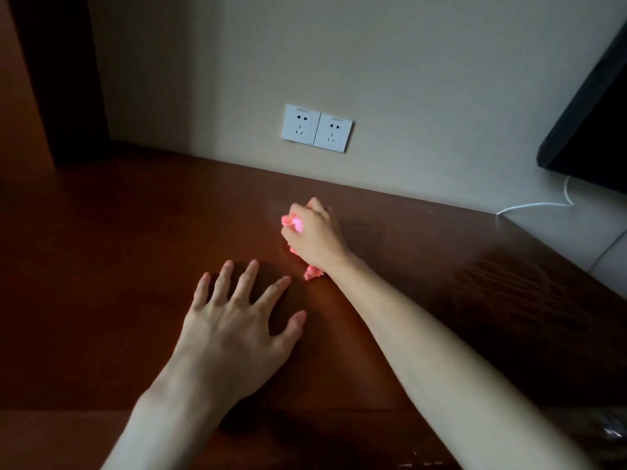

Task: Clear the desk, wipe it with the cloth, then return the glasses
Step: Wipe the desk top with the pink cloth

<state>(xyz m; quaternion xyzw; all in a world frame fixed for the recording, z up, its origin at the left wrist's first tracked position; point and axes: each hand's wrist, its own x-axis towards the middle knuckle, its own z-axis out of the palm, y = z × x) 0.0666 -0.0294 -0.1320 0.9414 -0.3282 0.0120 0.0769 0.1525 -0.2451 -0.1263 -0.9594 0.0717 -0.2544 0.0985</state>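
Note:
My right hand grips a bunched pink cloth and holds it down on the dark reddish-brown desk, toward the back near the wall. Bits of the cloth stick out at the fingers and below the wrist. My left hand lies flat on the desk in front, fingers spread, holding nothing. No glasses are in view.
A double white wall socket sits on the wall just above the desk's back edge. A dark screen hangs at the upper right, with a white cable below it. A wooden side panel stands at the left.

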